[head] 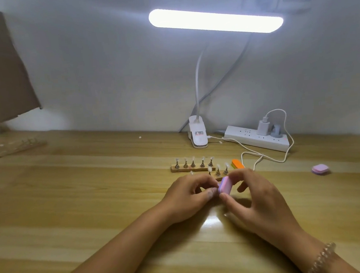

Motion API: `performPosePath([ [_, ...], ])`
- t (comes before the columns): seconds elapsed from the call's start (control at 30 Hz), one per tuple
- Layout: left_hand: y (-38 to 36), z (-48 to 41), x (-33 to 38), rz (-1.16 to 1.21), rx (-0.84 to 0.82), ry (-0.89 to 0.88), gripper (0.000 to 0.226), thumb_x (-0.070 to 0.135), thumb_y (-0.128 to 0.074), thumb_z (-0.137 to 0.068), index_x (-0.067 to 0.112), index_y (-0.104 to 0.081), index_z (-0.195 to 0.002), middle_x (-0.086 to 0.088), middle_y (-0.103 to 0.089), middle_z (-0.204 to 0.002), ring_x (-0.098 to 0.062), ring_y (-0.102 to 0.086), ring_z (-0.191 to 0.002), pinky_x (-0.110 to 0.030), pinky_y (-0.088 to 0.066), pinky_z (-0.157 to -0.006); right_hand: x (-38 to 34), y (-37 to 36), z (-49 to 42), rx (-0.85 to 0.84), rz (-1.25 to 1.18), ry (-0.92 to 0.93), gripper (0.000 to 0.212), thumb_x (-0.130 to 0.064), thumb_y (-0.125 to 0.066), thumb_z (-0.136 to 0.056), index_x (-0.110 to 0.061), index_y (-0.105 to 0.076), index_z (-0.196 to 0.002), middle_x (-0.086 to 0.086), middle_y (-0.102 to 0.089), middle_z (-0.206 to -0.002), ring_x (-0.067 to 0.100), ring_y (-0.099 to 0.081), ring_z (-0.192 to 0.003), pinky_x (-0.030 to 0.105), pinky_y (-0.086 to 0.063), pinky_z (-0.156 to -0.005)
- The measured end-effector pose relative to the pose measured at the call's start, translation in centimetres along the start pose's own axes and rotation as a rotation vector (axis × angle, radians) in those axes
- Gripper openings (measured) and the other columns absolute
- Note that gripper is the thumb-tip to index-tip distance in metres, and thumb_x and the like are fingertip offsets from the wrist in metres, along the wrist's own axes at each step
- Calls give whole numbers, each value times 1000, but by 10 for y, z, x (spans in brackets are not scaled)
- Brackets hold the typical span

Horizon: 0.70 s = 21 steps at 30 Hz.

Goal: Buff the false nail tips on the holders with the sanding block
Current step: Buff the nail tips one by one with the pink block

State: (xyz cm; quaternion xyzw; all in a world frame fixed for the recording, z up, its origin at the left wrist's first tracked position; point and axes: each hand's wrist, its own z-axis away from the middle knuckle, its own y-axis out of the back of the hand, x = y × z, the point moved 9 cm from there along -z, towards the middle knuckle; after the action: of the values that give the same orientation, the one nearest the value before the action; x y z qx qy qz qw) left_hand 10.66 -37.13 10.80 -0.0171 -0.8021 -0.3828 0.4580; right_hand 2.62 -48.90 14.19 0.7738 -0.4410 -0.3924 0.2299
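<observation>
**Pink block pinched over the table**

Wooden far strip (193, 168) carries five metal stands, each topped with a clear nail tip (202, 158). A near strip (219, 178) sits just in front of it, mostly behind my hands; three stands with tips show above my fingers, and one more tip pokes up at its left end.

The lamp clip (198, 135) at the far edge has a printed label, too small for me to read. Right of it lies a white power strip (258, 140) with a charger (263, 126) plugged in.

My right hand (258, 197) pinches the block (224, 186) between thumb and forefinger, holding it on edge just in front of the near strip; my other fingers hang loosely spread. My left hand (189, 196) is curled tight, its thumb tip against the block's left edge. What those fingers grip, if anything, is hidden.

An orange block (238, 164) lies just beyond my right hand, touching the near strip's right end. A second pink block (320, 169) lies well off to the right on the table (83, 196). A bead bracelet (322, 258) circles my right wrist.
</observation>
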Motion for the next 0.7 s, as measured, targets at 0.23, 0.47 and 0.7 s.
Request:
performPosePath([
  [0.23, 0, 0, -3, 0, 22, 25, 15, 12, -62, -95, 23, -71, -93, 16, -63, -79, 4, -47, -56, -18, -33, -60, -6, -3, 2, -31, 15, 44, 33, -34, -80, -75, -29, -57, -99, -20, -59, -92, 2, -56, -77, 36, -49, -71],
  [0.47, 0, 0, -3, -27, 14, 32, 16, 13, -61, -95, 27, -70, -93, 18, -61, -76, 4, -47, -55, -18, -32, -58, -14, -6, 4, -46, 84, 115, 31, -40, -71, -79, -29, -57, -104, -19, -58, -97, 3, -53, -76, 29, -47, -70],
  [0.7, 0, 0, -3, -13, 12, 35, 14, 16, -62, -96, 26, -72, -93, 18, -63, -78, 1, -46, -55, -22, -34, -60, -2, -2, 2, -29, 71, 41, 35, -34, -79, -74, -29, -54, -99, -20, -58, -93, 5, -54, -76, 34, -48, -70],
])
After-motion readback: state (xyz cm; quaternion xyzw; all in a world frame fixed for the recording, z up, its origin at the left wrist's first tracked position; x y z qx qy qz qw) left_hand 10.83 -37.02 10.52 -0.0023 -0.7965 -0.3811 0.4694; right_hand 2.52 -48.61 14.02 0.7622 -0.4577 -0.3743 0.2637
